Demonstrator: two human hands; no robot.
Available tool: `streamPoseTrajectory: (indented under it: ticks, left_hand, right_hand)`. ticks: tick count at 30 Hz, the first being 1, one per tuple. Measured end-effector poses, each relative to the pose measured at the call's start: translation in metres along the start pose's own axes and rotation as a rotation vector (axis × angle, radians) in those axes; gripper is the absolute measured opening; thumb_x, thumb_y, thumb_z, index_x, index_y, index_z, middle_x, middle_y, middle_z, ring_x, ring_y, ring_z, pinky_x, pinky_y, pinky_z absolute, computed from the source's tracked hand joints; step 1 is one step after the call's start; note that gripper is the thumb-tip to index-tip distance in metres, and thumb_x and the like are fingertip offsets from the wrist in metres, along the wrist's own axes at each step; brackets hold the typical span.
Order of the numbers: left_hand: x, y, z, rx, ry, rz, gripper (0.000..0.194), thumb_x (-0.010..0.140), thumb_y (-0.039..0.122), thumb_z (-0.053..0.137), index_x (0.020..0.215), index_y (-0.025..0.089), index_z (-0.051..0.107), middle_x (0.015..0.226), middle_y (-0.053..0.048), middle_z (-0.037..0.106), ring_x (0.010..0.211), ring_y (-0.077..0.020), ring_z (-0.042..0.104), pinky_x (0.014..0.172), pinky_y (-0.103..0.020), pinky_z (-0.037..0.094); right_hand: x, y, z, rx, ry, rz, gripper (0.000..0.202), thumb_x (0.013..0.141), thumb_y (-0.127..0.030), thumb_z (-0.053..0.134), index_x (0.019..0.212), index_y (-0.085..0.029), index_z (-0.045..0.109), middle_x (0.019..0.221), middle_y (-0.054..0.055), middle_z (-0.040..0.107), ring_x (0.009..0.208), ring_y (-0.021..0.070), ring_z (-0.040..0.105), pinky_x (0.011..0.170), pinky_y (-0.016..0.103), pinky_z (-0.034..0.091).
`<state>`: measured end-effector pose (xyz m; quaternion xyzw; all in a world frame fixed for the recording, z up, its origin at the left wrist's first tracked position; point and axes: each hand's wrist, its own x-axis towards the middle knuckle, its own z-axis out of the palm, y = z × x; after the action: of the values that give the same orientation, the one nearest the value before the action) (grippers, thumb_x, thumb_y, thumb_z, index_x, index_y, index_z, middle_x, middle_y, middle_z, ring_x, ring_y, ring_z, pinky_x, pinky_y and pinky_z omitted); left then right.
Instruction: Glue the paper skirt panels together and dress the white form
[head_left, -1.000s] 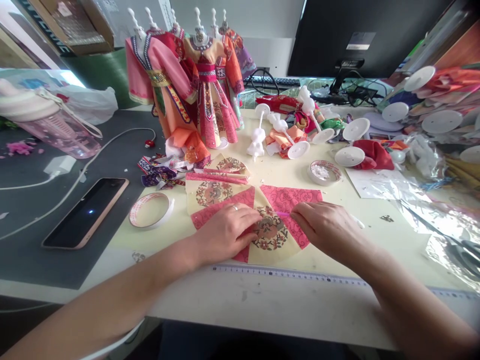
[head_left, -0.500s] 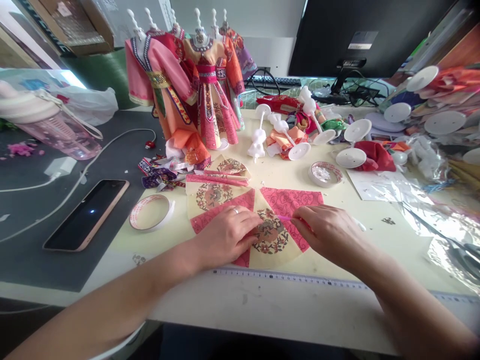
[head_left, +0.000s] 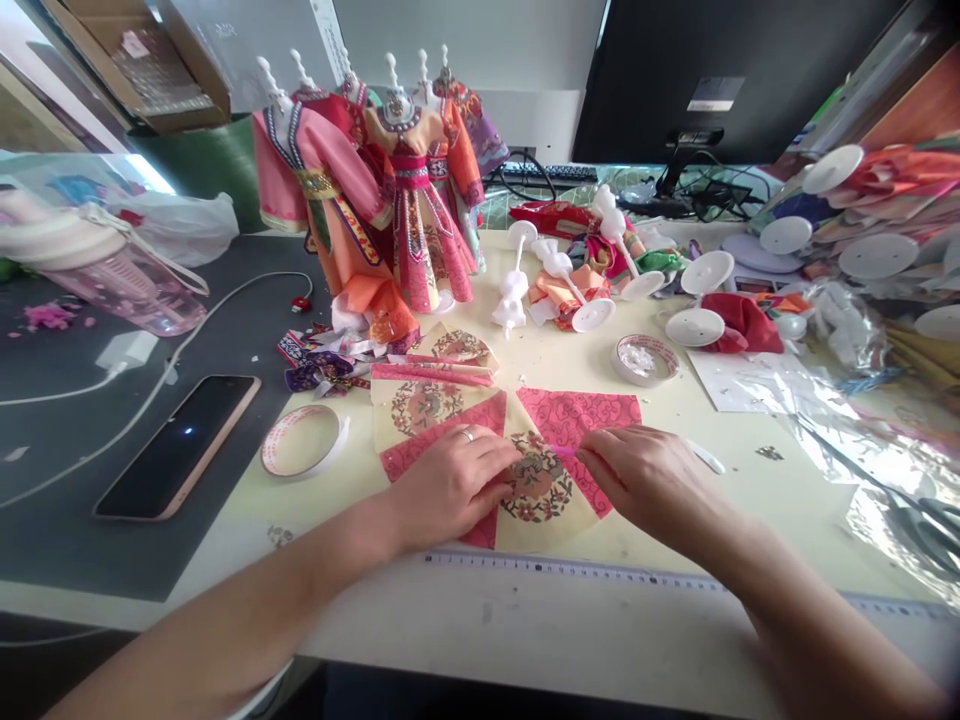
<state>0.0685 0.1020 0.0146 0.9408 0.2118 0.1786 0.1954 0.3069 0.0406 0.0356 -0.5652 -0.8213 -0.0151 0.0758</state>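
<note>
The cloth [head_left: 532, 478] lies flat on the desk [head_left: 480, 610] between the two hands, just beyond the ruler [head_left: 577, 571]; the left hand [head_left: 459, 480] rests palm down on its left part, fingers stretched and not closed around anything; the right hand [head_left: 649, 472] is closed on a thin pink stick [head_left: 564, 451], its tip towards the border of the yellow and pink panels, though whether it touches cannot be told; good handling here would probably mean light, even pressure from the left fingers, close to the tip without crowding it, so the thin cloth neither slides nor puckers; a low, steady angle on the stick should suit that border better than a steep one, which could snag the weave.
</note>
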Motion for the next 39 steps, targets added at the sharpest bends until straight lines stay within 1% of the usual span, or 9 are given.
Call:
streamPoseTrajectory:
  ticks: [5,11,14,19,22,25,30,35,39]
  left_hand:
    - [0.001,-0.002,0.001,-0.013,0.011,0.003,0.026,0.089,0.022,0.05,0.113,0.014,0.056,0.108,-0.009,0.065,0.104,-0.0219,0.056,0.093,-0.042,0.047]
    - [0.004,-0.001,0.0,-0.038,0.024,-0.026,0.024,0.09,0.024,0.049,0.112,0.015,0.057,0.107,-0.008,0.066,0.104,-0.021,0.057,0.093,-0.041,0.048]
    - [0.008,0.007,-0.011,-0.066,-0.044,-0.069,0.025,0.089,0.024,0.053,0.112,0.016,0.057,0.107,-0.007,0.066,0.105,-0.0201,0.058,0.093,-0.039,0.048]
    - [0.015,0.022,-0.044,-0.038,-0.209,-0.181,0.03,0.087,0.023,0.055,0.116,0.02,0.057,0.109,-0.006,0.066,0.102,-0.0214,0.06,0.09,-0.04,0.049]
    - [0.023,0.024,-0.055,-0.046,-0.233,-0.215,0.03,0.089,0.024,0.052,0.118,0.023,0.057,0.108,-0.005,0.066,0.099,-0.0212,0.062,0.086,-0.038,0.05]
    - [0.033,0.018,-0.047,-0.11,-0.168,-0.236,0.028,0.089,0.024,0.051,0.116,0.024,0.058,0.106,-0.004,0.067,0.095,-0.0195,0.063,0.083,-0.035,0.051]
    - [0.042,0.007,-0.019,-0.223,-0.047,-0.229,0.022,0.088,0.019,0.053,0.109,0.022,0.059,0.097,-0.001,0.068,0.092,-0.0158,0.062,0.082,-0.032,0.051]
    - [0.039,0.0,0.0,-0.136,0.006,-0.175,0.027,0.087,0.011,0.051,0.112,0.019,0.056,0.096,-0.002,0.068,0.092,-0.0149,0.062,0.087,-0.034,0.05]
    - [0.037,-0.005,0.011,0.01,0.051,-0.089,0.027,0.088,0.015,0.05,0.115,0.017,0.053,0.106,-0.004,0.067,0.101,-0.0173,0.06,0.099,-0.041,0.044]
  right_hand:
    - [0.001,-0.001,-0.001,0.002,-0.042,0.006,0.027,0.089,-0.018,0.04,0.064,-0.016,0.051,0.053,0.0,0.048,0.05,0.0099,0.037,0.05,0.026,0.021]
    - [0.001,-0.001,-0.002,0.027,-0.032,-0.008,0.03,0.091,-0.017,0.038,0.063,-0.016,0.049,0.053,0.0,0.049,0.049,0.0087,0.037,0.049,0.025,0.021]
    - [0.001,-0.002,-0.002,0.02,-0.029,-0.016,0.032,0.092,-0.019,0.037,0.063,-0.016,0.05,0.052,0.0,0.049,0.048,0.0085,0.037,0.049,0.025,0.02]
    - [0.002,-0.001,0.0,0.015,-0.039,-0.008,0.032,0.092,-0.018,0.037,0.064,-0.016,0.051,0.053,0.0,0.05,0.048,0.0087,0.038,0.05,0.025,0.02]
    - [0.002,0.0,0.001,0.027,-0.04,-0.009,0.031,0.092,-0.018,0.038,0.064,-0.016,0.05,0.053,0.0,0.05,0.048,0.0089,0.038,0.049,0.025,0.021]
    - [0.001,0.001,0.001,0.041,-0.006,-0.02,0.032,0.091,-0.018,0.038,0.062,-0.016,0.048,0.051,0.0,0.048,0.047,0.0085,0.036,0.049,0.025,0.021]
    - [0.002,0.001,0.001,0.045,0.012,-0.008,0.032,0.092,-0.019,0.037,0.062,-0.017,0.049,0.051,-0.001,0.049,0.047,0.0081,0.037,0.048,0.025,0.021]
    - [0.002,0.0,0.002,0.051,0.027,-0.023,0.033,0.093,-0.021,0.037,0.062,-0.017,0.05,0.052,-0.001,0.05,0.047,0.0087,0.039,0.049,0.025,0.022]
    - [0.002,0.001,0.0,0.059,0.026,-0.023,0.034,0.093,-0.023,0.037,0.064,-0.017,0.052,0.053,0.0,0.051,0.048,0.0099,0.041,0.05,0.026,0.023]
